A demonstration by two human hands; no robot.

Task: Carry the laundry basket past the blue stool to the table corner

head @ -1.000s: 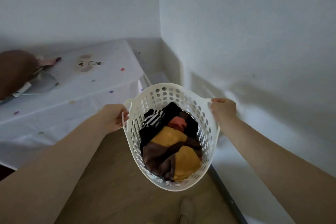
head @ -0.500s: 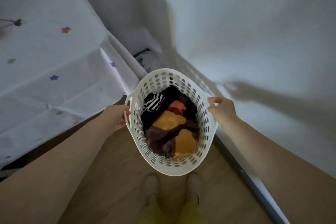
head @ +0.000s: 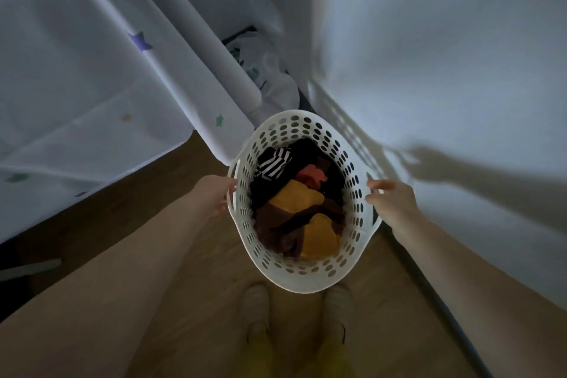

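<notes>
Below me, just past my shoes (head: 257,313), the laundry basket (head: 294,278) sat between my hands: left hand (head: 214,193) curled around the left handle, right hand (head: 394,204) at the right rim, fingers (head: 379,185) loosened, grip unclear. Both arms reached forward and down. Beyond hung the table's white cloth (head: 92,101) corner, touching the far rim.

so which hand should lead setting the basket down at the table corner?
Left, probably. The left hand grips the laundry basket handle on the side beside the draped table corner. The right hand is on the wall side, fingers looser on the rim.
</notes>
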